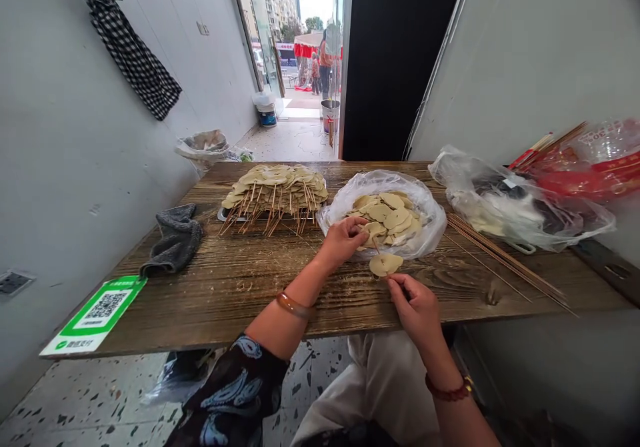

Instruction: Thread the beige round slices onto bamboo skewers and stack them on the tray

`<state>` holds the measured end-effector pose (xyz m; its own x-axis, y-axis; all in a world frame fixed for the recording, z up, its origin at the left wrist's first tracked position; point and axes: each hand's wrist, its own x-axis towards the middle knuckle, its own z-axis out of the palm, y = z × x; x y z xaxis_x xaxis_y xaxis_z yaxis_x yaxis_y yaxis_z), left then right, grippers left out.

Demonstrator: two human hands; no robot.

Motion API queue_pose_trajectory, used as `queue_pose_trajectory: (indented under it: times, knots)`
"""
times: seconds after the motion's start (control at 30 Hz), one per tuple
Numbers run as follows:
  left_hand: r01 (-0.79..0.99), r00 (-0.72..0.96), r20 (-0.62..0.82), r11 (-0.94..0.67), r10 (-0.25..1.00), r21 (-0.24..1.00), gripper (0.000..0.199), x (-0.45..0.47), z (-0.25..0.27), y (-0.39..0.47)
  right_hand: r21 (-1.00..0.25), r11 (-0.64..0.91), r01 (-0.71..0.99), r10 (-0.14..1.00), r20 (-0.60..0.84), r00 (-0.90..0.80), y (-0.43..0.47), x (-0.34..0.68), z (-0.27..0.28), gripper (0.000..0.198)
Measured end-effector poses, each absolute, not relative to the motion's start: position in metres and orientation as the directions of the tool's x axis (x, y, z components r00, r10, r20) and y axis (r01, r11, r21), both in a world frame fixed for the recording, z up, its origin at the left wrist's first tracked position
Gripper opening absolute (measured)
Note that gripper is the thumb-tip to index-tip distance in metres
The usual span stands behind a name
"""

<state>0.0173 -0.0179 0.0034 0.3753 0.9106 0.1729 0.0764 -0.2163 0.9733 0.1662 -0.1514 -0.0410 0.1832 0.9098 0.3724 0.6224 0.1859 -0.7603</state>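
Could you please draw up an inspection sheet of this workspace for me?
Surface: wooden table, pale specks on it.
Job's things: skewered slices piled on a tray; loose slices in a clear bag; bare sticks right of it.
Clutter: grey cloth and QR-code card at left; plastic bags at far right.
Hands: right hand pinches a stick bearing one slice; left hand pinches another slice near its tip.
Cables: thin white cables down the right wall.
Surroundings: people outside the doorway; checked cloth on the left wall.
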Motion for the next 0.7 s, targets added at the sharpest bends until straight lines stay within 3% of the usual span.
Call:
queue_pose_trajectory:
  times: [0.2,0.47,0.7]
  knots:
    - [0.13,0.482,0.141,-0.23,0.865,0.964,0.043,0.021,0.009,-0.027,-0.787,0.167,0.594,0.909,0.357,0.217,-0.15,0.167,-0.041,0.026]
    - [-0.143,0.518,0.037,0.043,0.854,0.989,0.049,0.025,0.011,-0.033,-0.846,0.129,0.517,0.896,0.324,0.305,-0.151,0.169,-0.045,0.029]
    - [-0.216,0.6,-0.019,0.185,0.8,0.959,0.041,0.029,0.005,-0.035,-0.828,0.16,0.537,0.913,0.331,0.237,-0.151,0.167,-0.04,0.029]
